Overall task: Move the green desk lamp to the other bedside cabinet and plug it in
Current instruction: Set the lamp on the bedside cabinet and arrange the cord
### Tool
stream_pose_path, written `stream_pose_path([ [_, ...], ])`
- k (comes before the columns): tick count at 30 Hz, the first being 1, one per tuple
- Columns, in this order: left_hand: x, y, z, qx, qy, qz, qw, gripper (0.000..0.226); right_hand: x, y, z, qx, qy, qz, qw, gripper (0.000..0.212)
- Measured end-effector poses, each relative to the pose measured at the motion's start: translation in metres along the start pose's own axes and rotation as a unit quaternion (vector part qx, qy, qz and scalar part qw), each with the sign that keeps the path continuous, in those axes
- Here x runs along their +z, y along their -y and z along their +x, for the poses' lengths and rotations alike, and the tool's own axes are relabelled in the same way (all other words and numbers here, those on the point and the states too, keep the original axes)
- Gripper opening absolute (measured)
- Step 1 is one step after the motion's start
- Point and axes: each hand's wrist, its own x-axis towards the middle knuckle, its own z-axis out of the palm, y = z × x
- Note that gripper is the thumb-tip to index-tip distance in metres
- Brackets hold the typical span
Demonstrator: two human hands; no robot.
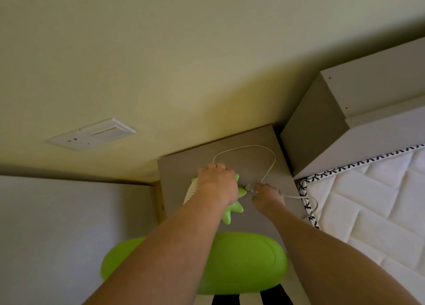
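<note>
Standing on the bedside cabinet [220,157], near its middle, I see the green desk lamp [232,210]; my left hand [218,180] is clenched around its base, my right hand [268,195] pinching the plug [249,187] just beside it.

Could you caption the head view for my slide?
Left hand steadies green lamp on bedside cabinet; right hand holds its plug.

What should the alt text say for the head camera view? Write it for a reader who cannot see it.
A person's left hand grips a green lamp on a grey bedside cabinet, while the right hand holds the plug end of its white cord. A wall socket sits to the left, a mattress to the right.
</note>
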Motion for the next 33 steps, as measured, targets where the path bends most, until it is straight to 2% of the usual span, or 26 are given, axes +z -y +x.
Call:
stream_pose_path([
  [9, -0.041, -0.016, -0.074, 0.014, -0.067, -0.109, 0.992, 0.047, -0.042, -0.004, -0.095, -0.044, -0.043, 0.001, 0.998, 0.055],
  [14, -0.049, -0.043, -0.121, 0.018, -0.145, -0.166, 0.975, 0.044, -0.051, -0.026, -0.143, -0.049, -0.065, -0.009, 0.997, 0.053],
  [17, -0.047, -0.061, -0.143, 0.023, -0.178, -0.159, 0.971, 0.043, -0.050, -0.045, -0.167, -0.043, -0.067, -0.016, 0.997, 0.056],
  [20, -0.036, -0.084, -0.170, 0.056, -0.226, -0.071, 0.970, 0.041, -0.043, -0.065, -0.195, -0.034, -0.075, -0.012, 0.997, 0.058],
  [23, -0.016, -0.105, -0.197, 0.105, -0.280, 0.005, 0.954, 0.043, -0.030, -0.082, -0.221, -0.023, -0.097, 0.005, 0.995, 0.058],
  [27, 0.016, -0.122, -0.216, 0.148, -0.280, -0.068, 0.946, 0.041, -0.013, -0.096, -0.243, -0.005, -0.124, 0.020, 0.992, 0.054],
  [30, 0.046, -0.130, -0.220, 0.189, -0.298, -0.142, 0.925, 0.042, 0.006, -0.108, -0.248, -0.003, -0.132, 0.016, 0.991, 0.051],
  [33, 0.076, -0.127, -0.207, 0.196, -0.334, -0.155, 0.909, 0.040, 0.020, -0.116, -0.235, -0.011, -0.148, 0.020, 0.989, 0.052],
])
